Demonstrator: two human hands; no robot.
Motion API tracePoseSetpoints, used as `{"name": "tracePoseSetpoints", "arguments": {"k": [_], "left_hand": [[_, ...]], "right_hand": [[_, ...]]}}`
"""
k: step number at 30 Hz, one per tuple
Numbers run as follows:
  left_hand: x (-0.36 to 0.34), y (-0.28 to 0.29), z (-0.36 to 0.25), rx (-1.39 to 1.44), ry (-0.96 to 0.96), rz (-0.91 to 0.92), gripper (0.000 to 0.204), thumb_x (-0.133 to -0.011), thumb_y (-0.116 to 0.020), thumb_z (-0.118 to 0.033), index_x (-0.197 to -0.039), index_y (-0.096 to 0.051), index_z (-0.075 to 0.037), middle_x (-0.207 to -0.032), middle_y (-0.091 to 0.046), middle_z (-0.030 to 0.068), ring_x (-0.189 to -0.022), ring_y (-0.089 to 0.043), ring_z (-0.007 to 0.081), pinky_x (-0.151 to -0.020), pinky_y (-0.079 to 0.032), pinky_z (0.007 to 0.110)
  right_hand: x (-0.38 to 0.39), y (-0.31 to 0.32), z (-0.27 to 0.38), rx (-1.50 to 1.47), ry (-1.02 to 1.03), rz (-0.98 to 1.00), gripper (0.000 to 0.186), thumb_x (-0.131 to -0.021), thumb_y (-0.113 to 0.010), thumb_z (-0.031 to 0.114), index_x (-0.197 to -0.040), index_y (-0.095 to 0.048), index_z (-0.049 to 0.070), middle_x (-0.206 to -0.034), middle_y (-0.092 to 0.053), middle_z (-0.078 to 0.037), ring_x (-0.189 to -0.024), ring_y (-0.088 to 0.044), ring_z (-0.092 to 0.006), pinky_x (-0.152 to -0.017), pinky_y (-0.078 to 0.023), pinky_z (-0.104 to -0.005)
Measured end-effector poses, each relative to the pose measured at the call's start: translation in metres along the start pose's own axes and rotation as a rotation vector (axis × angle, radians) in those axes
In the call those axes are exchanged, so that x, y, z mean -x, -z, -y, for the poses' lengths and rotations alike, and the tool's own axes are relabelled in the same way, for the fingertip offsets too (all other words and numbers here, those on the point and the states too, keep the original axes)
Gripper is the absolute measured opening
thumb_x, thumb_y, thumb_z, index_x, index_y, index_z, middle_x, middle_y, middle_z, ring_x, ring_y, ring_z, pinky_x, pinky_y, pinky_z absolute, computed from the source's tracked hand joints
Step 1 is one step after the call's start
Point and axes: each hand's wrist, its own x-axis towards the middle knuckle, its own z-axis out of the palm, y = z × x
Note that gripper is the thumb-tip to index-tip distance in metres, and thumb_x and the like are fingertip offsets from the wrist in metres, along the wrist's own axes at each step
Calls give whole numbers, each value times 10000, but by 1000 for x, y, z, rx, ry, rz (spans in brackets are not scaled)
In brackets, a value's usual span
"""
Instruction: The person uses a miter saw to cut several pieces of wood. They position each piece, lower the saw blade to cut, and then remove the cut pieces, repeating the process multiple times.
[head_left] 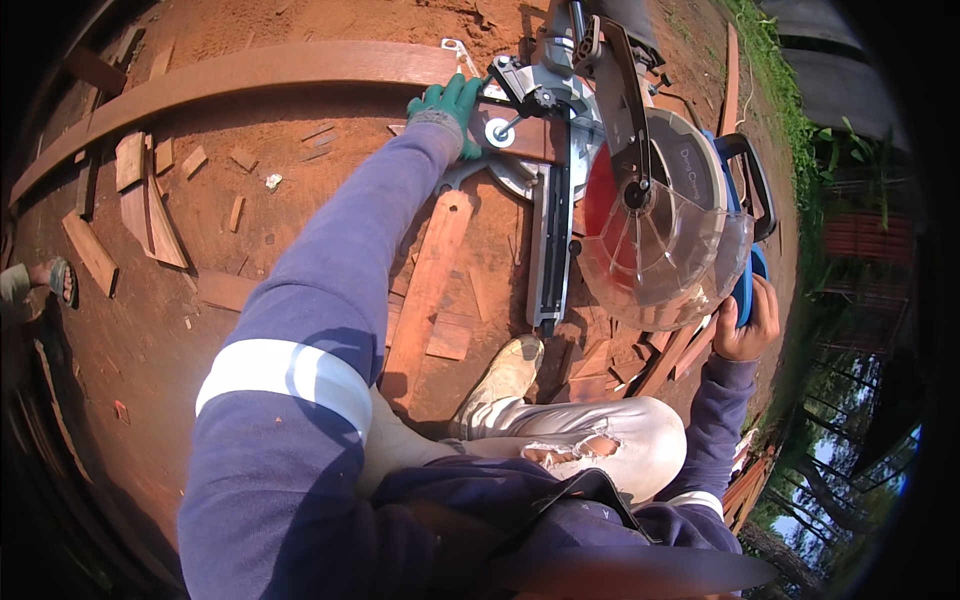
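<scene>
A long reddish-brown wooden board (270, 68) runs from the far left to the miter saw (655, 185). My left hand (447, 108), in a green glove, lies across the board beside the saw, fingers curled over it. Right of the glove, a round clamp foot (498, 132) presses on the wood on the saw's table. My bare right hand (752, 325) is closed around the blue saw handle (748, 290) at the right. The saw head, with its clear blade guard (655, 270), is right of the board, and the blade is partly hidden by the guard.
A plank with a hole (425, 300) lies on the reddish ground below my left forearm. Several wood offcuts (150, 205) are scattered at the left, with more wood strips (680, 355) under the saw head. My shoe (505, 380) is near the saw's rail. Another person's foot (62, 282) shows at the left edge.
</scene>
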Motion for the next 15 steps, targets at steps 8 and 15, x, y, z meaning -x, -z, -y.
{"name": "tracePoseSetpoints", "arguments": {"k": [8,15], "left_hand": [[1,1,37,60,-218,-88,1239,-600,-953,-416,-1613,-272,-197,-1637,-328,191,-1481,-373,384,-1221,-349,451],[-2,10,92,50,-218,28,1045,-678,-908,-389,-1561,-399,-156,-1530,-486,204,-1388,-499,368,-1163,-417,428]], "right_hand": [[-83,37,-27,-52,-33,-146,305,-918,-612,190,-1047,-666,-81,-871,-652,-149,-793,-631,-187,-746,-520,-315],[-141,36,-76,5,62,-265,310,-1021,-654,265,-1102,-703,-30,-857,-662,-78,-788,-601,-134,-737,-499,-282]]}}
